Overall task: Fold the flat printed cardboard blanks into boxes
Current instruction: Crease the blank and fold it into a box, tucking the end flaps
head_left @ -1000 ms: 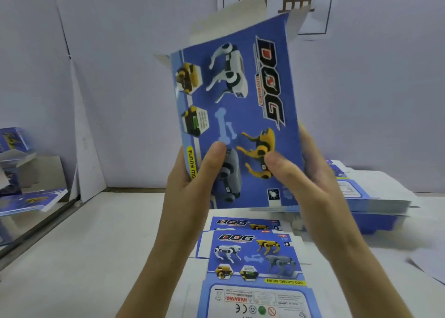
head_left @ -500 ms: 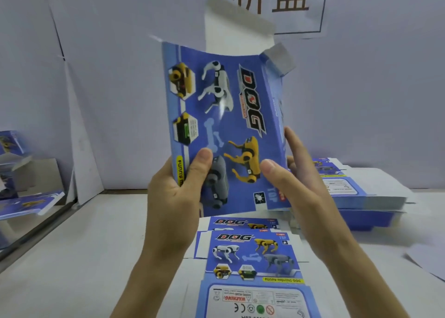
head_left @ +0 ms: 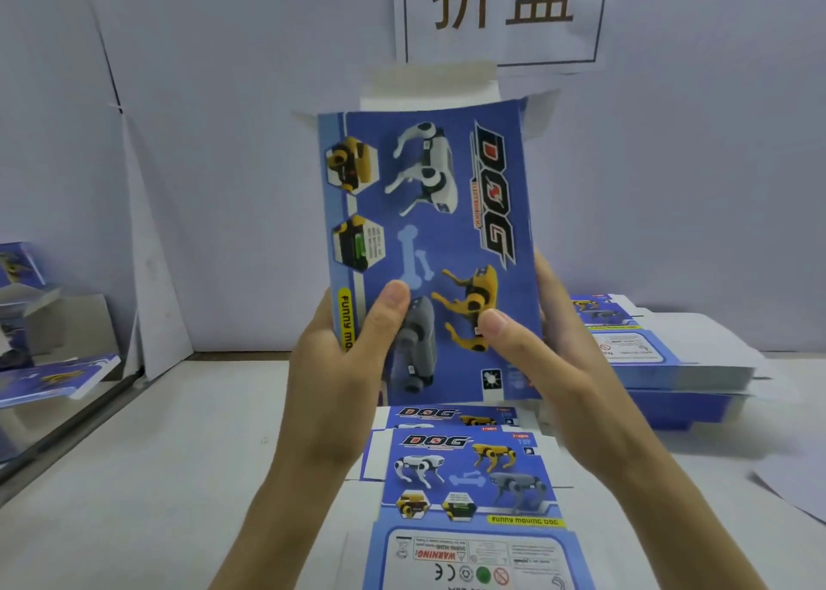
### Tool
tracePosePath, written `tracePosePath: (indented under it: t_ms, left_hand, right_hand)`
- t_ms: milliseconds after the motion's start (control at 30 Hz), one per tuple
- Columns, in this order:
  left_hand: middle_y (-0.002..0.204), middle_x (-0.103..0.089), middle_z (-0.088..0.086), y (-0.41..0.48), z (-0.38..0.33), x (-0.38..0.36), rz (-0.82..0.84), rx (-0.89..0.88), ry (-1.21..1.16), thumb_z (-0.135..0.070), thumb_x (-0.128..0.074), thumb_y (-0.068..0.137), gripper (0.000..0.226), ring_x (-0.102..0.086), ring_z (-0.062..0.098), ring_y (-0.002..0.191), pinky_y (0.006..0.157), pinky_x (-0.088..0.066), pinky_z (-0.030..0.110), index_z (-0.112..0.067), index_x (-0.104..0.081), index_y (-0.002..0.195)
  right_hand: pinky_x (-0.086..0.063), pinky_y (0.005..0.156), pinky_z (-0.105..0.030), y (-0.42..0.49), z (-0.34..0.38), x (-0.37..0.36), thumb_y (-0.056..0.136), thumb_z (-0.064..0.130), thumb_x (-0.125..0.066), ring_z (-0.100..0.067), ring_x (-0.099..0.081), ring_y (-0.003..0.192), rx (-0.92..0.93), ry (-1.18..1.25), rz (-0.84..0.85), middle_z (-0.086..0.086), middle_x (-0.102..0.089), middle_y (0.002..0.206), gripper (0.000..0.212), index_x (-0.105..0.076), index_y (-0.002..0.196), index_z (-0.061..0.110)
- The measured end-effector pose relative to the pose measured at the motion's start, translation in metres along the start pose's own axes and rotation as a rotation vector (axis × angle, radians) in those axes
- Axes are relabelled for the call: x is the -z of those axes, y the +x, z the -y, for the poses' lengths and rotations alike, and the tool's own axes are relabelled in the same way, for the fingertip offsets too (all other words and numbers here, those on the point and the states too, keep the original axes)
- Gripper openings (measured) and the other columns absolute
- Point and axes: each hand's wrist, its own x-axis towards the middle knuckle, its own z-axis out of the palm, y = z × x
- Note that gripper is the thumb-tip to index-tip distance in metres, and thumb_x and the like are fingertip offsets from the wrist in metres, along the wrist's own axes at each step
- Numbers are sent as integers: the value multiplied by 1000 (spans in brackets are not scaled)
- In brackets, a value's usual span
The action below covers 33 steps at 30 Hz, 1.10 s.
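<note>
I hold a blue printed cardboard blank [head_left: 447, 214] upright in front of me, its "DOG" face with robot dogs toward the camera. White top flaps stick up behind its upper edge. My left hand [head_left: 344, 366] grips its lower left edge, thumb on the front. My right hand [head_left: 549, 366] grips the lower right edge, thumb on the front, fingers behind. Below my hands, flat blanks [head_left: 469, 491] of the same print lie on the white table [head_left: 156, 478].
A thick stack of flat blanks [head_left: 661, 357] sits at the right, behind my right hand. Folded blue boxes [head_left: 40, 321] stand at the far left beyond a metal rail. A paper sign with characters [head_left: 500, 8] hangs on the wall.
The blank was partly opened with a side panel angled back half a second ago; now it faces me squarely and flatter, held a little lower, both hands at its bottom corners.
</note>
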Motion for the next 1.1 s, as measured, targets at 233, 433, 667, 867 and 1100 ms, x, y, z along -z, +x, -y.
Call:
tracePosePath:
  t_ms: [233,433,667,867,1100]
  left_hand:
    - [146,-45,-9,1,4,12,368,-223,185,-51,-71,74,89,-44,11,134,100,-44,19,-39,-24,150]
    - [94,-73,-15,-2,6,-3,46,-128,-16,-44,-63,80,35,-71,6,86,61,-54,13,-30,-61,112]
    - [103,-72,-6,1,3,0,71,-70,-70,-57,-66,82,50,-70,6,86,65,-54,17,-24,-61,119]
    - [116,-67,4,12,19,13,247,166,-326,-41,-74,58,65,-68,21,100,71,-57,34,-22,-50,116]
    - [137,-57,0,16,38,28,447,194,-197,-32,-87,54,108,-57,25,122,92,-53,42,-43,-28,144]
  right_hand:
    - [-51,98,-40,2,9,13,88,31,-57,-29,-68,93,-175,281,-43,-4,-71,92,24,-68,102,15]
    - [-60,58,-39,0,11,5,75,67,-63,-8,-68,101,-100,47,-10,19,-52,137,78,-21,141,61]
    - [-58,76,-31,7,-6,9,83,61,-57,-6,-66,104,-28,29,-155,15,-66,117,47,-49,128,52]
    - [-54,63,-27,11,-15,19,71,44,-69,-14,-70,83,-112,323,-162,7,-70,98,56,-51,121,26]
    - [-53,57,-28,8,-27,28,51,-6,-63,-22,-66,79,-47,328,86,-7,-67,109,95,-41,139,20]
